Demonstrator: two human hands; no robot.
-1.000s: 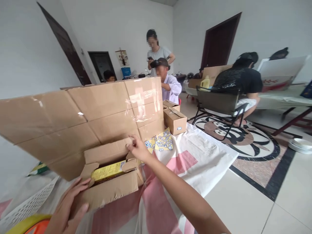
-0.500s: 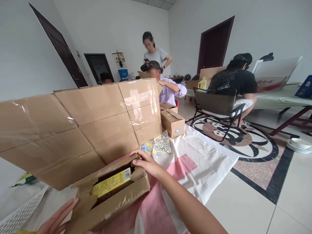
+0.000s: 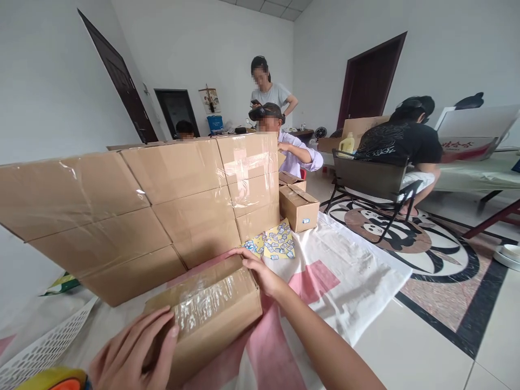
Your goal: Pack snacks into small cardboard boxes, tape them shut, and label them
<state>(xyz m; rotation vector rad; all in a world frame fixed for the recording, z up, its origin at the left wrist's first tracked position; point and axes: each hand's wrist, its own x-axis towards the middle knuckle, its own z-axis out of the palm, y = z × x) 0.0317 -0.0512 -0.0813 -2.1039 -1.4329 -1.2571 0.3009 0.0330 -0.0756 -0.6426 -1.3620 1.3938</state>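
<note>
Right hand (image 3: pixel 263 275) grips the brown box (image 3: pixel 217 314) at two o'clock; left hand (image 3: pixel 136 346) seems to hold it at eight

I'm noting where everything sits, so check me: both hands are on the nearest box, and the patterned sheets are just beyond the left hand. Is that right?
Not quite: the patterned sheets are just beyond the right hand, not the left hand, as the head view shows. Both hands are indeed on the nearest box.
</note>
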